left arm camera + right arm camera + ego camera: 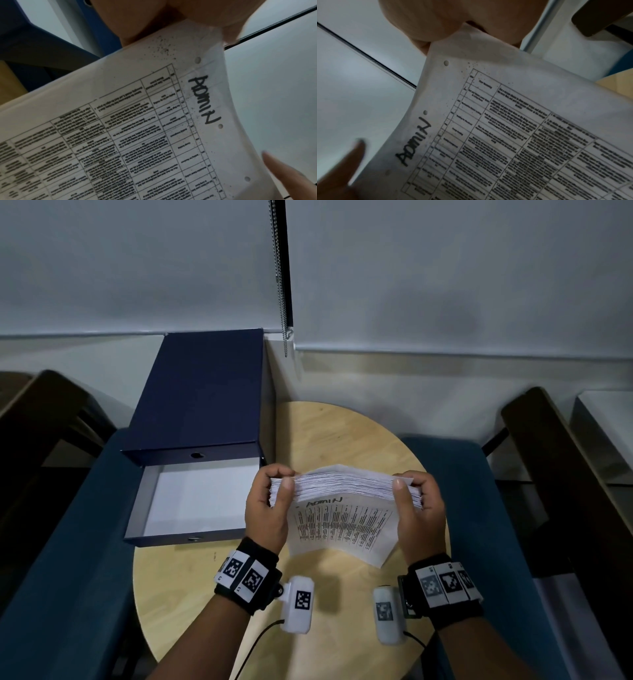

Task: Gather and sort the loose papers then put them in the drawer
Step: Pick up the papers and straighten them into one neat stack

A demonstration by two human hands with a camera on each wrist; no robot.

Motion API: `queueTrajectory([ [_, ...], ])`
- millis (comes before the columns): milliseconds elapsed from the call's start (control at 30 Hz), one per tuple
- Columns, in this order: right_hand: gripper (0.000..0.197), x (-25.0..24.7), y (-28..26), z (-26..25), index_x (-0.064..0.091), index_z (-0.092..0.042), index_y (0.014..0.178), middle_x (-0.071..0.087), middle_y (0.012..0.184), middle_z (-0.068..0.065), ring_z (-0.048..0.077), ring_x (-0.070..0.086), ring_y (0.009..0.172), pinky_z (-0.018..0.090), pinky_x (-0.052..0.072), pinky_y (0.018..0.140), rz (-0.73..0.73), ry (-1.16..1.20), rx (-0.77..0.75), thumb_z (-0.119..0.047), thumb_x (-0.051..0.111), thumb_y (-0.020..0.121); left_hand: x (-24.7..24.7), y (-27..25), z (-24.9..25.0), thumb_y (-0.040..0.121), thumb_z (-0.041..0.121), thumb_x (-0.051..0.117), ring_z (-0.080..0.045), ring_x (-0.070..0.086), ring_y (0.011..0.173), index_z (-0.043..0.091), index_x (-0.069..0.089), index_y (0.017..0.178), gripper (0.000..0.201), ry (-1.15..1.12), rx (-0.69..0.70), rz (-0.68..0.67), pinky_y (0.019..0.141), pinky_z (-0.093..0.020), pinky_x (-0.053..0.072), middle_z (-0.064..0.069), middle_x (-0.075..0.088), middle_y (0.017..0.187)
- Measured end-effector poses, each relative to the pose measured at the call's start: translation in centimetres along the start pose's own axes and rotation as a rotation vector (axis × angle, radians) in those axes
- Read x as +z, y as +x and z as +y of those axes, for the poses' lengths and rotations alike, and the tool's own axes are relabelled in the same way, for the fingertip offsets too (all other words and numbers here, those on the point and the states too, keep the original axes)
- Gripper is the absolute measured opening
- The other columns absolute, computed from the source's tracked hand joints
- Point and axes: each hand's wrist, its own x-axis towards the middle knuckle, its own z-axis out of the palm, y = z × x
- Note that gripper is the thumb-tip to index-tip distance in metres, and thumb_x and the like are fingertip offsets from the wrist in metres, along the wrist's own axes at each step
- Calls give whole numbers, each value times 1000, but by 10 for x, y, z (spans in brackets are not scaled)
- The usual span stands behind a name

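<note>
**A:** What's nearest you just now?

**Me:** My two wrists, side by side over the round wooden table, palms turned toward each other. Just beyond them I have the stack of papers held up on edge above the tabletop. My left hand curls round its left end, thumb on the near face, fingers behind. My right hand grips the right end the same way. The front sheet, a printed table with "ADMIN" handwritten at its head, hangs down toward me from the stack.

**A:** So where are you in the job?

**Me:** I'd judge the gathering is done and I'm squaring the bundle; no loose sheets show on the table.

**A:** And next?

**Me:** Probably getting that drooping front sheet flush, then carrying the whole lot left and forward. The drawer stands pulled open just beside my left hand, its white floor showing, sliding out of a dark blue box that runs back toward the wall. I'd need to tip the stack flat and lower it between the drawer walls, both ends held firmly so nothing fans out.
</note>
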Motion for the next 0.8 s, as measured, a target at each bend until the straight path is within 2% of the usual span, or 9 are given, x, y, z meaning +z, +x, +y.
queueTrajectory([
  [67, 40, -5, -1, 5, 54, -21, 106, 63, 94, -19, 5, 61, 87, 21, 50, 75, -91, 86, 3, -42, 63, 73, -4, -3, -6, 70, 68, 72, -11, 59, 99, 8, 49, 118, 80, -72, -25, -68, 84, -22, 50, -5, 59, 110],
  [100, 51, -9, -2, 9, 49, -19, 113, 61, 99, -21, 4, 61, 91, 20, 51, 77, -140, 100, -2, -41, 65, 69, -7, -5, -11, 64, 63, 80, -14, 58, 105, 11, 44, 124, 87, -99, -48, -105, 88, -25, 52, -4, 57, 115],
  [200, 68, -18, -4, 24, 38, -28, 125, 55, 111, -30, 3, 58, 105, 19, 50, 87, -242, 33, -8, -26, 69, 65, -16, -8, -28, 61, 38, 88, -17, 59, 113, 27, 44, 127, 80, -84, -141, -161, 97, -38, 53, 9, 60, 120],
  [300, 67, -18, -5, 35, 41, -42, 119, 58, 111, -30, -1, 59, 105, 16, 49, 86, -225, -45, 58, -4, 61, 68, -15, -7, -38, 72, 56, 81, -25, 67, 109, 19, 55, 125, 70, -8, -193, -151, 96, -55, 53, -4, 69, 117],
  [400, 51, -12, -8, 37, 45, -44, 110, 64, 104, -21, -12, 60, 95, 4, 45, 78, -214, -77, 140, -7, 60, 79, -10, -8, -39, 73, 66, 73, -17, 68, 106, 19, 52, 125, 73, 20, -218, -122, 93, -42, 54, 4, 71, 111],
  [500, 44, -9, -10, 35, 44, -42, 108, 62, 108, -14, -10, 61, 94, 6, 46, 80, -228, -63, 167, -15, 57, 76, -5, -9, -40, 76, 54, 76, -10, 67, 103, 30, 44, 119, 58, 17, -221, -119, 90, -35, 53, 13, 68, 107],
  [633, 48, -11, -7, 35, 44, -35, 112, 64, 108, -11, -7, 63, 93, 6, 47, 79, -236, -30, 176, -11, 56, 72, -2, -7, -37, 76, 2, 61, 8, 64, 85, 11, 35, 115, 47, -89, -204, -158, 77, -12, 51, 27, 68, 88],
  [733, 46, -11, -7, 37, 45, -35, 111, 65, 107, -10, -6, 64, 93, 6, 47, 78, -238, -49, 190, -12, 55, 72, -3, -6, -39, 72, -2, 53, 11, 60, 85, -2, 38, 113, 43, -78, -182, -157, 77, -8, 48, 31, 64, 88],
  [800, 38, -9, -7, 35, 47, -33, 109, 65, 103, -13, -10, 62, 91, 3, 45, 76, -228, -97, 166, -14, 56, 77, -3, -6, -39, 73, -1, 51, 12, 58, 84, -4, 41, 110, 39, -67, -177, -136, 77, -6, 45, 22, 61, 92],
])
